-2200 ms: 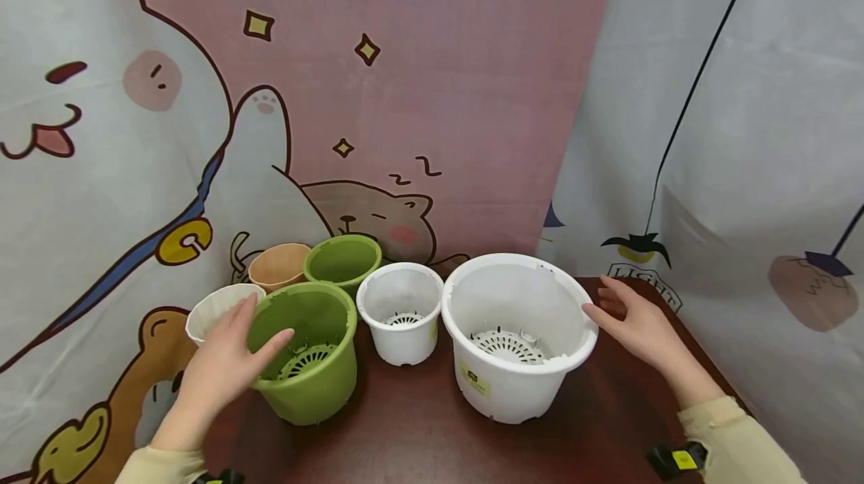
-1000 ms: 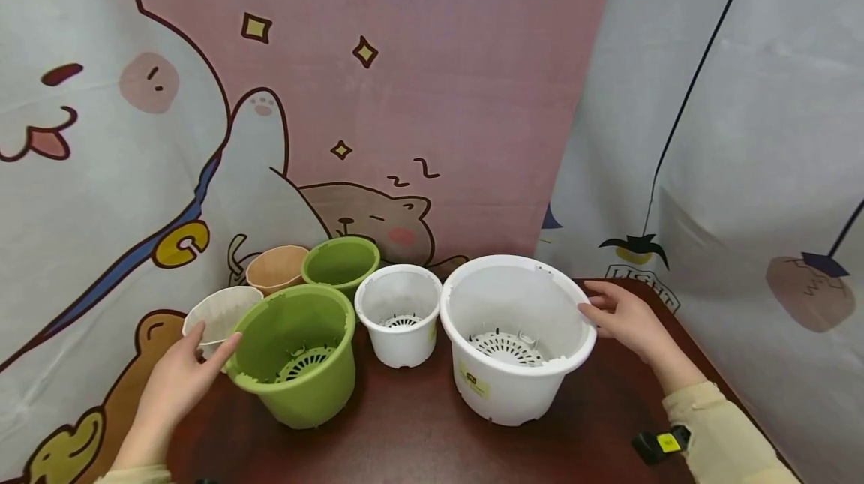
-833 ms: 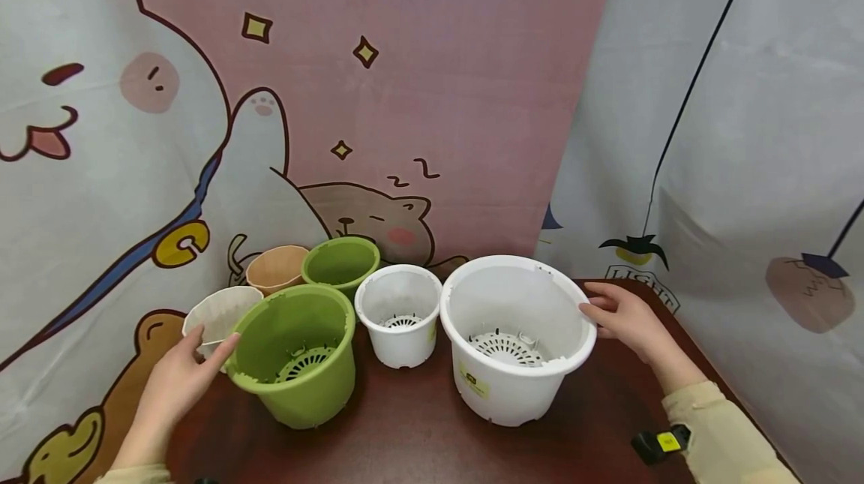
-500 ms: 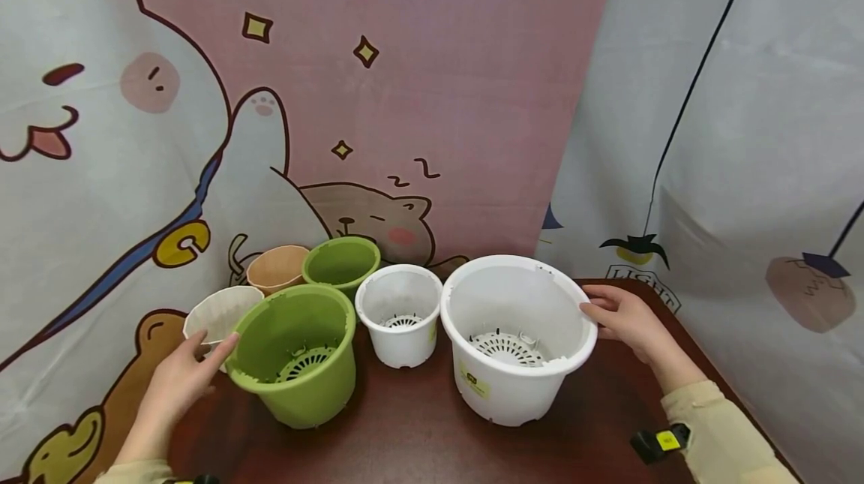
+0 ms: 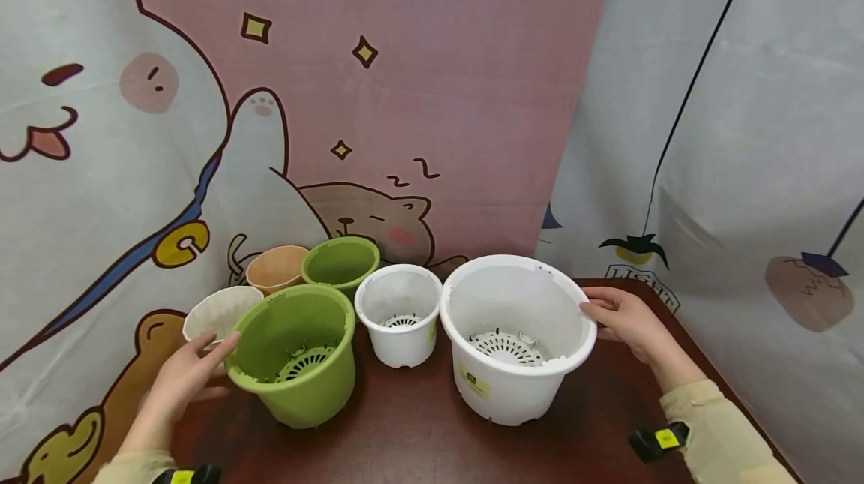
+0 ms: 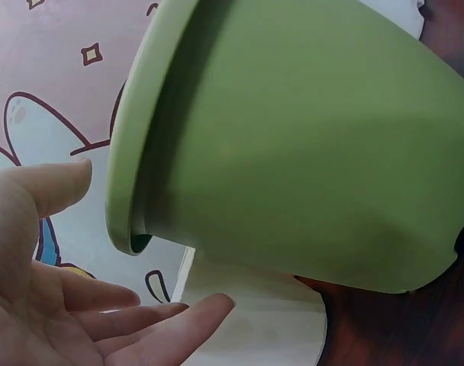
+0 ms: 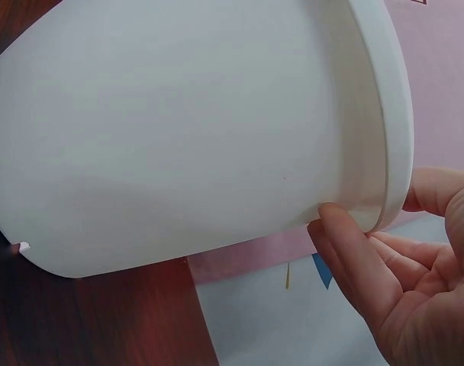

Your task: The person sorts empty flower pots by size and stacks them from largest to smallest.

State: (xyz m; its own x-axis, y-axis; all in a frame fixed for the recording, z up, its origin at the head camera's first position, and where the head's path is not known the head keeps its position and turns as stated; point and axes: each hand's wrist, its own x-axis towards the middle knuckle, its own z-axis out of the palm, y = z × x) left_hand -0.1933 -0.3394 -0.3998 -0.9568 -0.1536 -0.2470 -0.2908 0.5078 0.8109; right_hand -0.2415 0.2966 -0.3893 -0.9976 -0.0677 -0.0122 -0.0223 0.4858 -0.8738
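Note:
In the head view, a large white flowerpot (image 5: 506, 394) stands upright at the right, with a slotted bottom and a yellow label. My right hand (image 5: 624, 323) is at its right rim; in the right wrist view, extended fingertips (image 7: 331, 217) touch the wall just under the rim, with the thumb beside the rim's outside. A green flowerpot (image 5: 317, 394) stands at the left. My left hand (image 5: 185, 379) is spread beside its left rim, and in the left wrist view a gap shows between thumb and rim. The left fingers overlap a cream fluted pot (image 5: 216, 311) behind; contact cannot be told.
A smaller white flowerpot (image 5: 403, 345) stands between the two larger pots. Behind are a second green pot (image 5: 340, 263) and a peach-coloured pot (image 5: 275, 266). All stand on a dark red-brown table (image 5: 405, 446), before a printed cartoon curtain (image 5: 432, 94).
My left hand has moved left, from over the green flowerpot's rim to beside it, then turned slightly. My right hand has come closer to the large white flowerpot's rim. The pots stay put.

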